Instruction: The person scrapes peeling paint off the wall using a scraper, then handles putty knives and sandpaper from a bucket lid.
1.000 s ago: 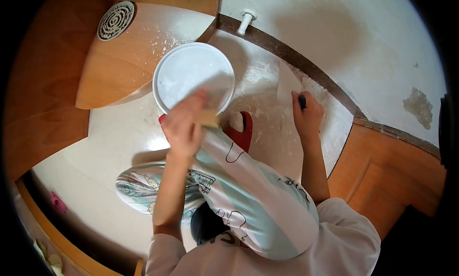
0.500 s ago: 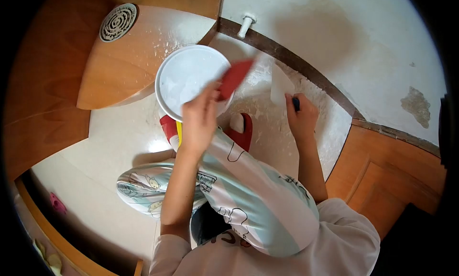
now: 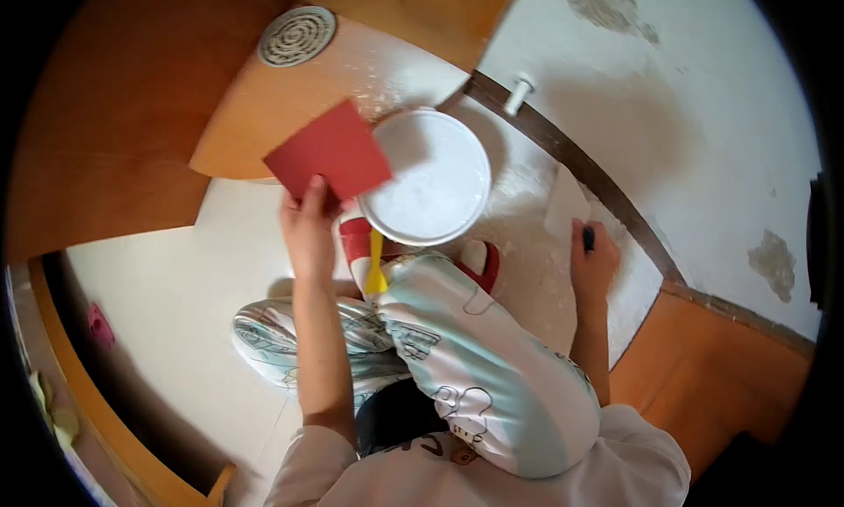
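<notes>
In the head view, a small pink object (image 3: 100, 325) lies at the left edge of the pale floor (image 3: 176, 278), near the dark gap along a wooden edge. Right of it, in the upper left of the frame, a round patterned grille (image 3: 297, 36) sits on the wooden surface (image 3: 237, 120), which carries white dust and flecks.

Just below that, the left hand (image 3: 308, 230) pinches the lower edge of a square red sheet (image 3: 330, 151), thumb on the upper face. The sheet is tilted, its right corner overlapping the rim of a round white tub (image 3: 431, 177) near the centre of the frame. Pale material shows inside the tub.

Below the tub's left side, a yellow tool (image 3: 376, 270) shows beside a red-and-white slipper (image 3: 355, 243), its wide end down by the patterned trousers (image 3: 483, 358). A second red slipper (image 3: 489, 265) shows below the tub's right side.

Farther right, a short white pipe (image 3: 520, 94) juts from the wall above the dark skirting. Under it, the right hand (image 3: 594, 263) is closed round the dark handle of a scraper (image 3: 565, 204), whose pale, flat blade points to the upper left over the dusty floor. Whether the blade touches the floor, I cannot tell.
</notes>
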Motion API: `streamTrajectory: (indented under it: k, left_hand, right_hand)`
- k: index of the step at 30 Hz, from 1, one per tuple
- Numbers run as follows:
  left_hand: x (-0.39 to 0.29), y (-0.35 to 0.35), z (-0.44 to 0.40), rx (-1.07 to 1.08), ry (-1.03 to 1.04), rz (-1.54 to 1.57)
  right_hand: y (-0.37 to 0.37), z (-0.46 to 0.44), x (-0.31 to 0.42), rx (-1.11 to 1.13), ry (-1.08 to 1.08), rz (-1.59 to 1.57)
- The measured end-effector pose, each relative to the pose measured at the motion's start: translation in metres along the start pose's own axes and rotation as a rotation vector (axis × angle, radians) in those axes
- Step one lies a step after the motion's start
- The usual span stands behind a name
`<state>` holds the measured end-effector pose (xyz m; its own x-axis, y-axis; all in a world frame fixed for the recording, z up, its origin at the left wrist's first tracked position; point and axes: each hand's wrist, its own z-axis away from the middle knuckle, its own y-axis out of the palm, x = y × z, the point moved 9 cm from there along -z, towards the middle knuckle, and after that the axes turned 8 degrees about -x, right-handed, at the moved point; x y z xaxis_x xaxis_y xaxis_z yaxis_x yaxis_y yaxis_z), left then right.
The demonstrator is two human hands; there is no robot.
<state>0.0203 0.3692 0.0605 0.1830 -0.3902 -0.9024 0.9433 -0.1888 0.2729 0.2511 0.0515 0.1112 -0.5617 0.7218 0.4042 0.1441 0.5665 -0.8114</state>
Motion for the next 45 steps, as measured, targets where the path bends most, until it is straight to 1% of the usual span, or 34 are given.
streamTrajectory:
  k: [1, 3, 4, 5, 6, 7, 8, 9, 10, 11, 12, 14, 15, 17, 18, 19, 20, 22, 24, 26, 28, 29, 30, 32, 33, 34, 36, 37, 39, 40, 41, 43, 45]
  left_hand:
    - [-0.008, -0.029, -0.025, -0.131, 0.046, -0.008]
    - [-0.017, -0.073, -0.071, -0.2, 0.138, -0.037]
    - [-0.008, -0.1, -0.105, -0.168, 0.144, -0.045]
    - [-0.02, -0.097, -0.109, -0.155, 0.172, -0.118]
    - [-0.012, -0.116, -0.137, -0.008, 0.196, -0.094]
    - [-0.016, -0.115, -0.143, -0.021, 0.121, -0.201]
    - [-0.013, -0.13, -0.159, -0.074, 0.075, -0.326]
    - [-0.02, -0.14, -0.166, -0.165, 0.124, -0.404]
    - [-0.027, -0.139, -0.167, -0.138, 0.171, -0.438]
    - [-0.029, -0.147, -0.168, -0.185, 0.206, -0.416]
    - [-0.028, -0.159, -0.17, -0.237, 0.246, -0.391]
    - [-0.026, -0.177, -0.176, -0.261, 0.388, -0.409]
    - [-0.044, -0.167, -0.16, -0.332, 0.574, -0.753]
    - [-0.059, -0.141, -0.125, -0.364, 0.693, -0.933]
    - [-0.06, -0.132, -0.11, -0.371, 0.744, -1.02]
    - [-0.056, -0.122, -0.098, -0.318, 0.806, -1.013]
    - [-0.044, -0.115, -0.087, -0.246, 0.753, -0.93]
    - [-0.024, -0.093, -0.062, -0.112, 0.664, -0.756]
    - [0.001, -0.074, -0.042, 0.008, 0.469, -0.645]
    - [0.028, -0.053, -0.023, 0.161, 0.297, -0.535]
    - [0.039, -0.027, -0.001, 0.198, 0.158, -0.523]
    - [0.041, -0.016, 0.006, 0.199, 0.126, -0.526]
    - [0.042, -0.008, 0.008, 0.199, 0.096, -0.527]
    - [0.046, -0.007, 0.0, 0.139, 0.181, -0.687]
    - [0.048, -0.006, -0.002, 0.134, 0.088, -0.697]
    - [0.048, -0.007, -0.003, 0.116, 0.091, -0.652]
    - [0.056, -0.01, -0.003, 0.086, 0.097, -0.564]
    - [0.066, -0.013, -0.004, 0.083, 0.055, -0.5]
    - [0.077, -0.017, 0.001, 0.082, -0.045, -0.416]
    - [0.081, -0.017, 0.003, 0.084, -0.096, -0.371]
    - [0.083, -0.017, 0.005, 0.078, -0.145, -0.34]
    - [0.081, -0.018, 0.004, 0.061, -0.056, -0.378]
    - [0.079, -0.018, 0.006, 0.047, -0.019, -0.396]
  right_hand:
    - [-0.002, -0.001, -0.002, 0.006, 0.015, -0.011]
    - [-0.004, -0.006, 0.006, -0.005, 0.037, -0.067]
    - [-0.007, -0.009, 0.011, -0.024, 0.047, -0.108]
    - [-0.014, -0.011, 0.013, -0.05, 0.068, -0.123]
    - [-0.019, -0.015, 0.017, -0.057, 0.088, -0.157]
    - [-0.02, -0.019, 0.023, -0.072, 0.105, -0.192]
    - [-0.024, -0.02, 0.025, -0.086, 0.121, -0.235]
    - [-0.026, -0.019, 0.024, -0.073, 0.15, -0.245]
    - [-0.028, -0.018, 0.023, -0.064, 0.181, -0.267]
    - [-0.023, -0.021, 0.025, -0.037, 0.203, -0.302]
    - [-0.022, -0.022, 0.03, -0.037, 0.186, -0.28]
    - [-0.023, -0.021, 0.036, -0.042, 0.158, -0.237]
    - [-0.021, -0.023, 0.04, -0.04, 0.139, -0.257]
    - [-0.019, -0.029, 0.047, -0.042, 0.104, -0.29]
    - [-0.015, -0.036, 0.054, -0.003, 0.103, -0.343]
    - [-0.011, -0.048, 0.06, 0.031, 0.107, -0.382]
    - [-0.01, -0.057, 0.063, 0.06, 0.115, -0.417]
    - [-0.009, -0.075, 0.07, 0.034, 0.118, -0.524]
    - [-0.008, -0.086, 0.08, 0.016, 0.078, -0.59]
    - [-0.005, -0.088, 0.099, 0.022, -0.039, -0.561]
    - [-0.004, -0.087, 0.126, 0.027, -0.185, -0.488]
    - [-0.003, -0.088, 0.147, 0.0, -0.353, -0.431]
    - [-0.001, -0.09, 0.171, 0.033, -0.451, -0.373]
    - [0.01, -0.095, 0.212, 0.094, -0.624, -0.301]
    - [0.022, -0.104, 0.228, 0.121, -0.695, -0.28]
    - [0.036, -0.115, 0.244, 0.148, -0.765, -0.256]
    - [0.077, -0.134, 0.274, 0.132, -0.965, -0.156]
    - [0.128, -0.155, 0.271, 0.256, -0.937, -0.178]
    - [0.176, -0.159, 0.295, 0.335, -0.994, -0.027]
    - [0.184, -0.15, 0.32, 0.287, -1.078, 0.147]
    - [0.204, -0.149, 0.331, 0.317, -1.079, 0.212]
    - [0.244, -0.153, 0.349, 0.38, -1.082, 0.34]
    - [0.257, -0.154, 0.359, 0.338, -1.077, 0.365]
